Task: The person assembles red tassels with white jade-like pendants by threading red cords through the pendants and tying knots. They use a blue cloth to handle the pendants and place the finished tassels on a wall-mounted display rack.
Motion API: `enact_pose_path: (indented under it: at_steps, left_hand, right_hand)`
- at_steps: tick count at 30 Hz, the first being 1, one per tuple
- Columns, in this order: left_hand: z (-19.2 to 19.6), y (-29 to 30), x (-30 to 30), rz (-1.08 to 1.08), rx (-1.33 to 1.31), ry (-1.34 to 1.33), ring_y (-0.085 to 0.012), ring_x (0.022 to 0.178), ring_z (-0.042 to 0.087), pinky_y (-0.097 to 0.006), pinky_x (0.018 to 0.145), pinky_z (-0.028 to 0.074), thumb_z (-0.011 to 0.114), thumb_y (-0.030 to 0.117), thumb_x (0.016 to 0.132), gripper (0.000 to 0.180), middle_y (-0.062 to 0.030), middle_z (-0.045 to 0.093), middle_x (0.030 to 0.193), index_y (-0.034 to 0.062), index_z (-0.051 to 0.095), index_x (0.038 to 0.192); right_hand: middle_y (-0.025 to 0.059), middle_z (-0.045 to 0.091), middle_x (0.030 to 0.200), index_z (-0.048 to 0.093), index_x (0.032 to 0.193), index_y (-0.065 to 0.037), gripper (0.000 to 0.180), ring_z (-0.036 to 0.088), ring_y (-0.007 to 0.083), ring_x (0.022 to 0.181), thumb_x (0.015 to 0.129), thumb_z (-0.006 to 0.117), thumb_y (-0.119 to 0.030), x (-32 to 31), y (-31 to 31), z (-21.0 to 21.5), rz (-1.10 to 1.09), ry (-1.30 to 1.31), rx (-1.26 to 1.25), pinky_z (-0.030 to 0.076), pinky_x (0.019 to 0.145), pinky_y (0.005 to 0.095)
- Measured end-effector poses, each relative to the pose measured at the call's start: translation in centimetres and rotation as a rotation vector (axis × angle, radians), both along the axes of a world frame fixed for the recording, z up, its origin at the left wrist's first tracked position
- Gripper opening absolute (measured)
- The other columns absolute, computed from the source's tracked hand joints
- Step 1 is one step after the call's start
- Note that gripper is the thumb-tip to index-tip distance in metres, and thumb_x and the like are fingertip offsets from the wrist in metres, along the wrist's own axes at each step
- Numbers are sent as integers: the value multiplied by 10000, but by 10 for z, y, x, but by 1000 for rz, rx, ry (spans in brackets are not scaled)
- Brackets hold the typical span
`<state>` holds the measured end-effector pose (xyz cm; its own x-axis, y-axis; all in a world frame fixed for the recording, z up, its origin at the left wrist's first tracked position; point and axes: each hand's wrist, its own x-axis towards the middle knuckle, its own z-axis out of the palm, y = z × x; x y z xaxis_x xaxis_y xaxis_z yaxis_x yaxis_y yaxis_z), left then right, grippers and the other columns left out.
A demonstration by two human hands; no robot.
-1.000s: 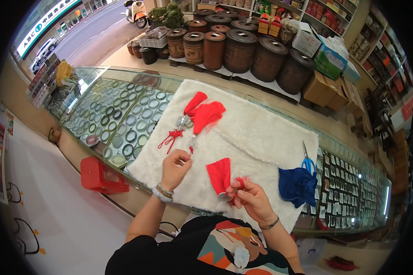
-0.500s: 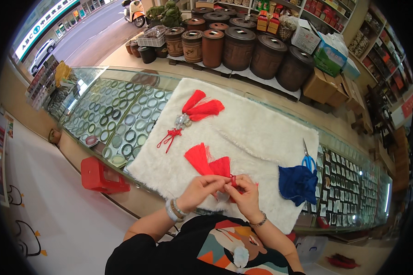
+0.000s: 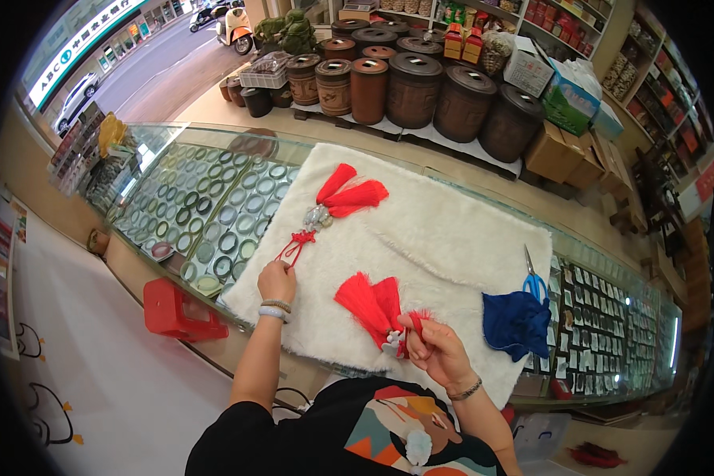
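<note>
My right hand [image 3: 436, 349] is pinched around the knotted end of a red tassel [image 3: 370, 301], whose silky threads fan out up and to the left in two soft brushes. A small silvery charm sits just under my fingers; its shape is too small to make out. The tassel lies on a shaggy white mat [image 3: 444, 238] spread over a glass counter [image 3: 174, 198].

My left hand [image 3: 277, 280] rests on the mat's left edge, fingers curled on the red cord loop of a second tassel [image 3: 343, 197]. From above I cannot tell whether I truly grip the cord or only press it. That piece runs up the mat: thin knotted cord, a cluster of pale beads, then two plump red brushes.

To my right lies a crumpled blue cloth [image 3: 517, 321], matte and folded on itself, with blue-handled scissors [image 3: 532, 278] just above it. Under the glass are rows of round bangles. My wrists bear bracelets; my forearms are partly cut off by my dark printed shirt.
</note>
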<state>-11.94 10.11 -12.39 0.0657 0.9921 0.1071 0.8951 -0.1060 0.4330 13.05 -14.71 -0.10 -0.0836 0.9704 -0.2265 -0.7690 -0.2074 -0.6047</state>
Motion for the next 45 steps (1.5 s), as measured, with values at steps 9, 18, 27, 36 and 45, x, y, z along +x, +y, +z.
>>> enact_pose_path:
  at_steps: [9,18,27,36,45]
  left_hand:
    - [36,-8,11,22,170,-402,-247,626,646,-343,618,522,673,105,731,78,-114,664,720,30,671,751]
    - [68,-48,50,-257,-183,-1022,-22,598,530,-182,520,416,625,-20,771,36,6,614,688,11,642,780]
    - [99,-117,71,-459,-290,-833,-32,589,556,-173,542,446,688,29,811,66,-4,636,688,4,627,820]
    - [124,-145,89,-507,-852,-1193,-65,645,615,-191,534,471,608,95,924,100,-30,666,785,24,546,959]
    - [89,-87,66,-432,-640,-987,-62,627,614,-196,523,459,636,177,909,167,-31,697,800,29,695,959]
  right_hand:
    - [124,631,1007,536,1242,42,362,574,131,786,974,460,-189,2,0,-4,-42,-14,24,446,596,240]
    - [119,653,1042,564,1209,26,294,594,123,805,962,495,-118,-4,0,-9,-118,-87,-51,453,607,232]
    - [91,680,1008,611,1148,22,245,595,81,772,939,566,-99,-17,4,-10,-126,-241,-134,452,581,199]
    - [4,591,980,647,1070,37,201,536,39,706,872,621,16,-35,5,-22,-282,-604,-12,449,599,187]
    - [85,687,980,657,966,-12,188,547,84,713,948,541,-158,-25,10,-19,-331,-396,-100,444,693,219]
